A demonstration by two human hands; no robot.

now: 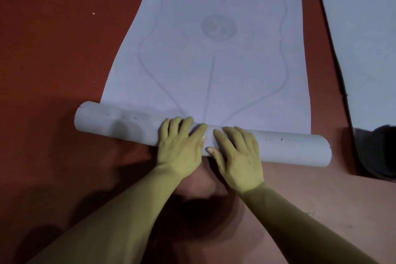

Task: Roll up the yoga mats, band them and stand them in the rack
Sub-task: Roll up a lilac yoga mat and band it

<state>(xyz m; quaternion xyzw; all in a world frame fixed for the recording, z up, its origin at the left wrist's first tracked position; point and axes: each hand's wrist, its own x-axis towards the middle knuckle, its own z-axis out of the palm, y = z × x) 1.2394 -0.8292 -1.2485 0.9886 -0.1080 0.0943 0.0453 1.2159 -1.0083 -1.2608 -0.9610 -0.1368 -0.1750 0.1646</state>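
Observation:
A pale lilac yoga mat point(214, 53) lies on the red floor, stretching away from me, printed with faint curved lines and a round emblem. Its near end is wound into a roll point(120, 123) lying crosswise, slightly skewed, the left end farther from me than the right. My left hand point(181, 142) and my right hand point(237, 154) press side by side on the roll's middle, fingers laid flat over its top, thumbs toward each other. No band or rack is in view.
A second pale mat point(364, 34) lies flat at the right, parallel to the first. A dark rounded object point(377, 152) sits on its near end at the right edge. Red floor point(53, 34) spreads to the left and around my arms.

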